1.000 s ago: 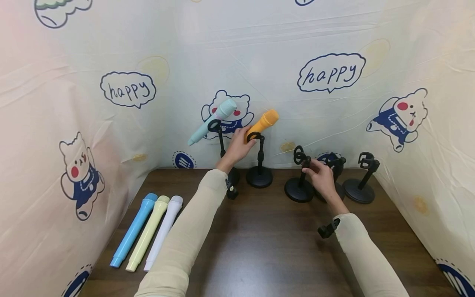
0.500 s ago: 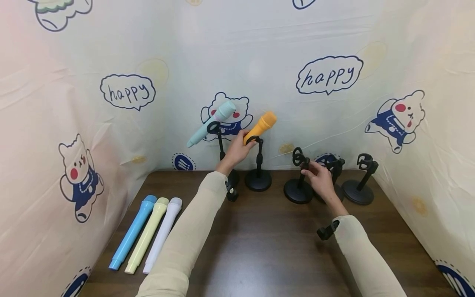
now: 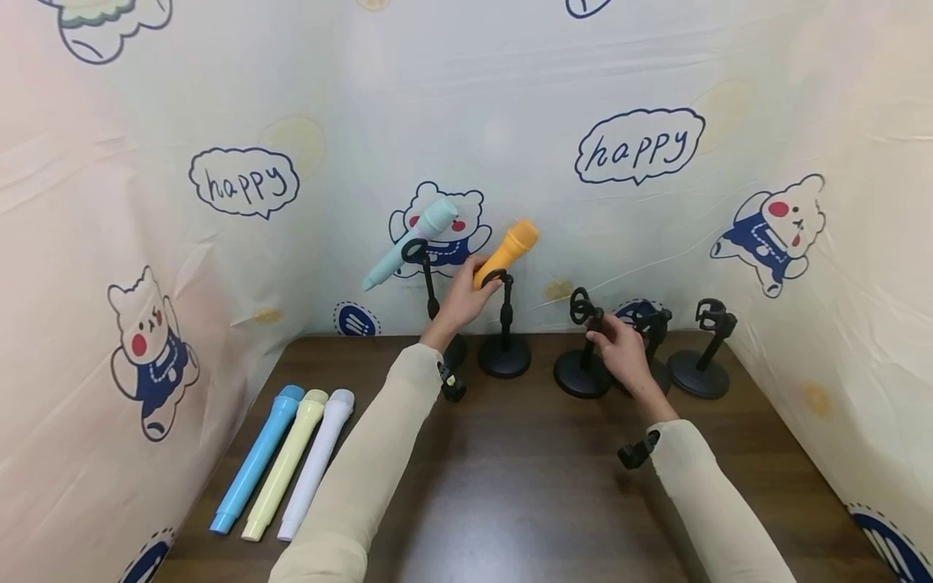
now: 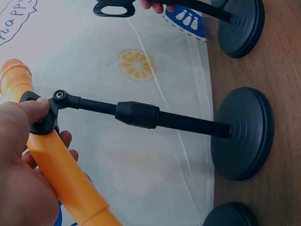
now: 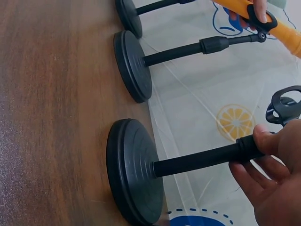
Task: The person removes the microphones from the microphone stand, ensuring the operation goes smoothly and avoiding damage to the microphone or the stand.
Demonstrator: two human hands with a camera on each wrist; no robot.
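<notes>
My left hand (image 3: 463, 295) grips an orange microphone (image 4: 66, 172) where it passes through the black clip of a desk stand (image 4: 136, 114); the thumb lies on the clip in the left wrist view. With the fingers of my right hand (image 3: 623, 352) I pinch the pole of another black stand (image 5: 197, 160), just below its bare clip (image 5: 287, 106). That stand's round base rests on the table. Left of the orange microphone, a light teal microphone (image 3: 411, 243) sits tilted in the clip of a third stand, whose pole and base are partly behind my left hand and wrist.
Blue (image 3: 255, 461), yellow (image 3: 286, 465) and white (image 3: 317, 463) microphones lie side by side on the brown table (image 3: 525, 486) at left. Beyond my right hand stand two more black stands, one partly hidden, the other (image 3: 703, 356) near the right edge. A printed cloth (image 3: 510, 97) hangs behind.
The head view shifts slightly. Both hands keep their places on the orange microphone and the stand, with no other visible change.
</notes>
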